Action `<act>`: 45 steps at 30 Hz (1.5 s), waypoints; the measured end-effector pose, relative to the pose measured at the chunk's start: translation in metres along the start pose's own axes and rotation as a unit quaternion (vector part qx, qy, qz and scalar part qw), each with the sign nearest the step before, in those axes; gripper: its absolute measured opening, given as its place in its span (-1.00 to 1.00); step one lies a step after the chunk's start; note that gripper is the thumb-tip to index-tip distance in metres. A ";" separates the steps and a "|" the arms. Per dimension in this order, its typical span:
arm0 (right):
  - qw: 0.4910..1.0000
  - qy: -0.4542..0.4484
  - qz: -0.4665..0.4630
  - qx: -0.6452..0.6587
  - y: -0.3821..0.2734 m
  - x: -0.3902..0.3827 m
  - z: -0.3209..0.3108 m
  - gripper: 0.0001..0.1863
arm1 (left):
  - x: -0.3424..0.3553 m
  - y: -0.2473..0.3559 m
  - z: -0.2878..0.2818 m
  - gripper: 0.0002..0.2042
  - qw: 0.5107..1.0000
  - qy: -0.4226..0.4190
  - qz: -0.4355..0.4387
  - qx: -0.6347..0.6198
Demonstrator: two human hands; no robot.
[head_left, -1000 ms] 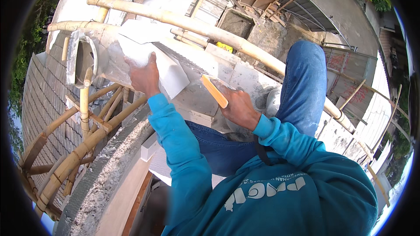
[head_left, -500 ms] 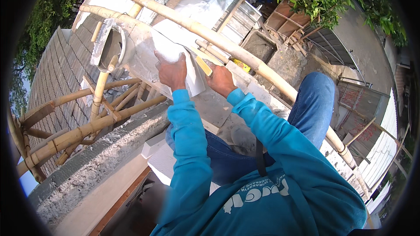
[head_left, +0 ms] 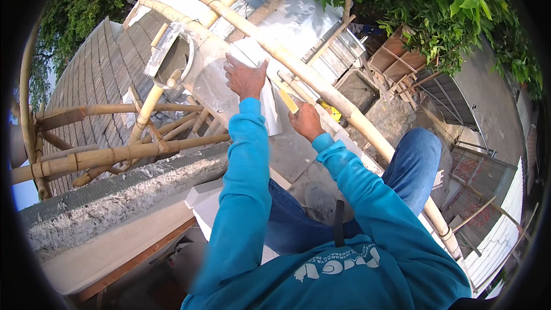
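- Nearest, the blue-green shirt (head_left: 373, 290) is showing white letters (head_left: 336, 265), bending along its folds.
- The right leg, in blue jeans (head_left: 410, 163), is bending up at the right.
- The right hand (head_left: 307, 121) is curling tight around a yellow-handled saw (head_left: 287, 101); its handle is pointing far and left, but the blade is hard to see.
- The white block (head_left: 270, 109) is lying on the gray ledge (head_left: 290, 152), just left of the right hand. Its long side seems to be running from far left to near right; the left hand is hiding part.
- The left hand (head_left: 247, 77) is spreading its fingers and resting on the block, so it is the closer one.
- Farther left, a bucket (head_left: 188, 60) is holding gray mix.
- Far right, red scribbles (head_left: 466, 173) are showing on a wall, too small for reading.
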State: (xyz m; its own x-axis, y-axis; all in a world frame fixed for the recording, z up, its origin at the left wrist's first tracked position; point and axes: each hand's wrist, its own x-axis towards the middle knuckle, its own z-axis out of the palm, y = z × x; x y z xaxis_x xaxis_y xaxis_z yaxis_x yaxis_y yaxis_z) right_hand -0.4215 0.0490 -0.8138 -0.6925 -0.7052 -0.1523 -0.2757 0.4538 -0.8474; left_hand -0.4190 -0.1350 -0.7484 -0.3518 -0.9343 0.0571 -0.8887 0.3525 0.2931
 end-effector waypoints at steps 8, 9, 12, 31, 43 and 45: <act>1.000 0.021 -0.018 -0.007 0.010 -0.004 0.012 -0.46 | 0.030 0.005 0.011 0.06 0.993 -0.066 -0.042 0.089; 0.999 -0.023 0.010 -0.021 0.009 -0.002 0.013 -0.48 | 0.032 0.005 0.012 0.06 0.993 -0.065 -0.044 0.093; 0.998 -0.036 0.015 -0.045 0.001 0.005 0.011 -0.74 | 0.038 0.004 0.016 0.03 0.989 -0.041 -0.043 0.133; 0.998 0.003 0.066 -0.018 0.003 -0.002 -0.003 -0.64 | 0.026 0.015 0.019 -0.05 0.994 -0.030 0.013 0.108; 0.982 -0.113 0.143 -0.054 -0.022 -0.075 -0.045 -0.44 | 0.028 -0.001 0.022 -0.03 0.994 -0.044 -0.005 0.102; 0.998 -0.014 0.059 -0.032 -0.003 -0.023 -0.005 -0.54 | 0.026 0.007 0.024 -0.03 0.994 -0.023 0.015 0.109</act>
State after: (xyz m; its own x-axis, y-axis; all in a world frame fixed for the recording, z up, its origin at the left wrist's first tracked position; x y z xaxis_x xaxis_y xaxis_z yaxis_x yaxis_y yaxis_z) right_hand -0.4080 0.0669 -0.8052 -0.7040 -0.6596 -0.2633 -0.2364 0.5671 -0.7890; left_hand -0.4412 -0.1557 -0.7679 -0.3874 -0.9218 0.0175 -0.9185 0.3875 0.0789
